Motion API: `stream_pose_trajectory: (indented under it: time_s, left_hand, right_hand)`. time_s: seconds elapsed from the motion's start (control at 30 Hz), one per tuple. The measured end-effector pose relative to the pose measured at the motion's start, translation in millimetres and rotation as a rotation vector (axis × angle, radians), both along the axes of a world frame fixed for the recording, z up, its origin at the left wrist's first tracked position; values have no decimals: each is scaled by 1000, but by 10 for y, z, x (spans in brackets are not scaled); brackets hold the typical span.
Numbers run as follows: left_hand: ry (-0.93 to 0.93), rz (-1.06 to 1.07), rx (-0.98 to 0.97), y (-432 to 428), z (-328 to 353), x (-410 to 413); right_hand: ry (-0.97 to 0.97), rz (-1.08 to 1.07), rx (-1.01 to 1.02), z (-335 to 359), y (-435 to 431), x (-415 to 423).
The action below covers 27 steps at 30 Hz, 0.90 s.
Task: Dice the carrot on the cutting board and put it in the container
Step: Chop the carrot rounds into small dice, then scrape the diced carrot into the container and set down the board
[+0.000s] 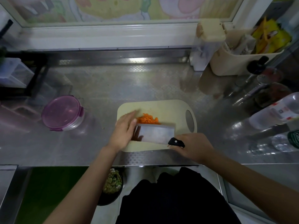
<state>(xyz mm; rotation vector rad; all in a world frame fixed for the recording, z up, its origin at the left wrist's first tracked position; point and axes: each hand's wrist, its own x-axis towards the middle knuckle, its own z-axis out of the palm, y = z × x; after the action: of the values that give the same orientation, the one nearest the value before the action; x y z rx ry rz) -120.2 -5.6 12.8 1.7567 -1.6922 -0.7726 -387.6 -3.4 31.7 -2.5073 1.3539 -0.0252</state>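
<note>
- Head view: diced carrot [148, 119] lies just past the cleaver [155, 133], beside my flat left grip [124, 128].
- My right grip [192, 147] clasps its handle.
- I cannot read the bottle labels [282, 111].

Steel counter [100, 88] is pretty cluttered: upper right there's a beige bin [229, 62] stuffed with yellow packets [271, 36], a clear jar with a beige lid [210, 30] just left of it, a plastic bottle [275, 110] on its side at the right edge, a black rack [37, 73] far left, and a dark bowl of green scraps [112, 183] at the bottom
</note>
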Motion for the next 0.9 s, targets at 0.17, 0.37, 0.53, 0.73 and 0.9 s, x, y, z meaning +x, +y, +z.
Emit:
stream_pose_trajectory:
  time_s: [0.17, 0.37, 0.53, 0.73, 0.9]
  left_hand:
    - [-56, 218, -112, 131, -97, -97]
    - [-213, 178, 86, 306, -299, -319]
    - [-305, 166, 176, 332, -379, -400]
    - [-377, 125, 194, 367, -401, -391]
    - [-414, 61, 187, 383, -392, -375]
  right_hand:
    - [66, -247, 43, -54, 47, -148]
    - [-34, -670, 243, -316, 10, -268]
    - [-78, -849, 274, -535, -53, -363]
    - [-104, -856, 263, -573, -107, -299]
    - [63, -697, 105, -569, -113, -182]
